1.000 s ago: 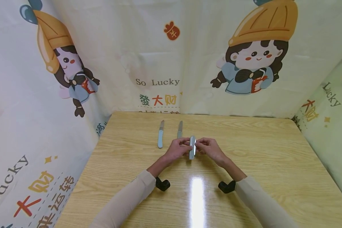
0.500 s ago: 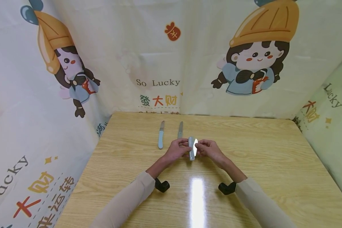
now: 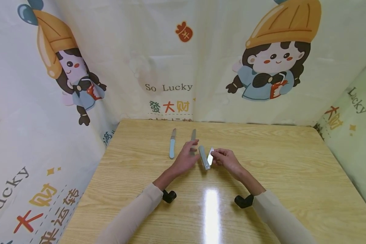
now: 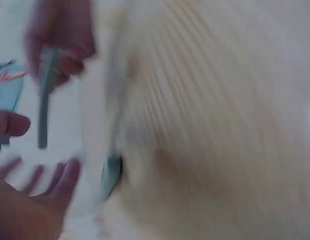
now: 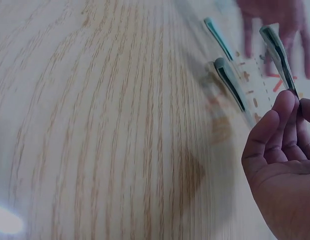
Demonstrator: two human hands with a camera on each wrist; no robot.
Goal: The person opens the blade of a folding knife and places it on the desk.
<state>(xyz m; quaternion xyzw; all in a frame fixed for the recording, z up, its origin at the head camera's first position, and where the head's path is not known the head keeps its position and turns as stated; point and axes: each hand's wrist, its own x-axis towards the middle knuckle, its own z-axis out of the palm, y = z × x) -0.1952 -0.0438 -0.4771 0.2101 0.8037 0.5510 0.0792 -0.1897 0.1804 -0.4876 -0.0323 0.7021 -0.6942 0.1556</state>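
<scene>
My right hand point(image 3: 228, 160) pinches the blade of a grey-handled folding knife point(image 3: 203, 158) between thumb and fingertips, above the table. The blade stands partly out from the handle, forming a narrow V. Just left of the handle, my left hand point(image 3: 186, 158) has its fingers spread and holds nothing. In the right wrist view the pinched folding knife point(image 5: 279, 52) shows its slotted handle upward, with the blade end between the fingers point(image 5: 282, 107). Behind the left hand lies a second grey folding knife point(image 3: 193, 135), unfolded and partly covered by that hand.
A light-blue folding knife point(image 3: 172, 147) lies unfolded on the wooden table point(image 3: 277, 162), left of the grey one. A printed curtain point(image 3: 213, 74) hangs along the table's back edge and both sides. A black wrist mount point(image 3: 243, 201) sits at each cuff.
The blade has swung further out of the handle. My left hand has let go of the handle and moved left with fingers spreading. The handle now tilts left, held by the right hand alone.
</scene>
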